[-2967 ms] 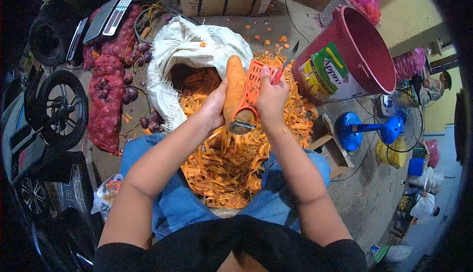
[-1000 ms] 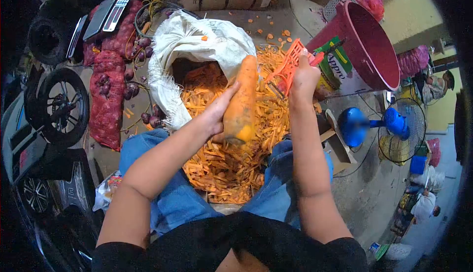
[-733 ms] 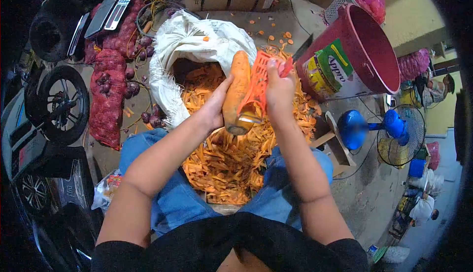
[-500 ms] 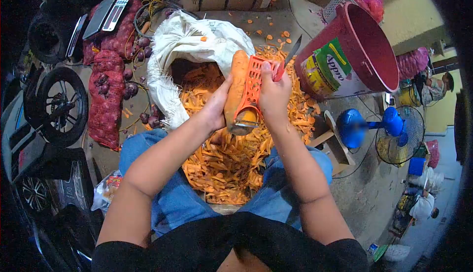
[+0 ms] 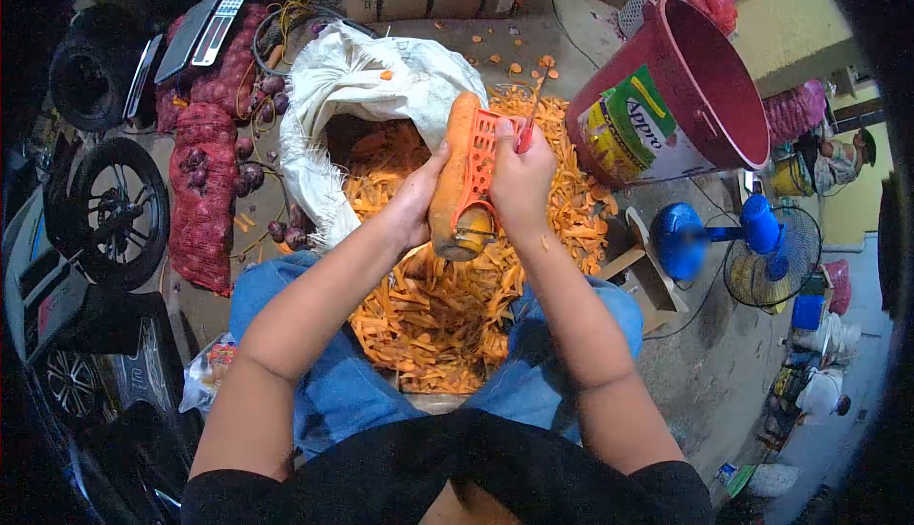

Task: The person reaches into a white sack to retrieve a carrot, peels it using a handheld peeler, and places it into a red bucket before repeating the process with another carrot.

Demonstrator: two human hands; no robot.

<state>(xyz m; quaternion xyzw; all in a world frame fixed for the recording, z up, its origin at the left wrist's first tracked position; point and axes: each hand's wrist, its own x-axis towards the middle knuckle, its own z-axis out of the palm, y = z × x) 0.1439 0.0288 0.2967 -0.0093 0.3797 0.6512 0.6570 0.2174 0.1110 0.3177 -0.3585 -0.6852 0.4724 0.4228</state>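
Note:
My left hand (image 5: 417,199) is closed around a thick carrot (image 5: 451,187), its blunt end pointing toward me. In my right hand (image 5: 524,180) is an orange-red plastic peeler (image 5: 483,158), laid along the carrot's right side with its blade end near the blunt end. A knife (image 5: 536,104) with a red handle also sticks out of the right fist, blade pointing away. Below both hands, carrot peelings (image 5: 428,325) are heaped between my knees. Just beyond the left hand lies a white woven sack (image 5: 395,73), its mouth open toward me with peelings inside.
A large dark-red bucket (image 5: 595,97) leans at the right. Past it stand a blue fan (image 5: 762,230) and a cardboard box (image 5: 638,282). Red net bags of onions (image 5: 202,201), a scale (image 5: 202,38) and a motorcycle wheel (image 5: 119,206) are at the left. People sit far right.
My right hand with the peeler has shifted slightly left and toward me. The knife blade has swung left, more upright. The carrot has tilted a little in my left hand.

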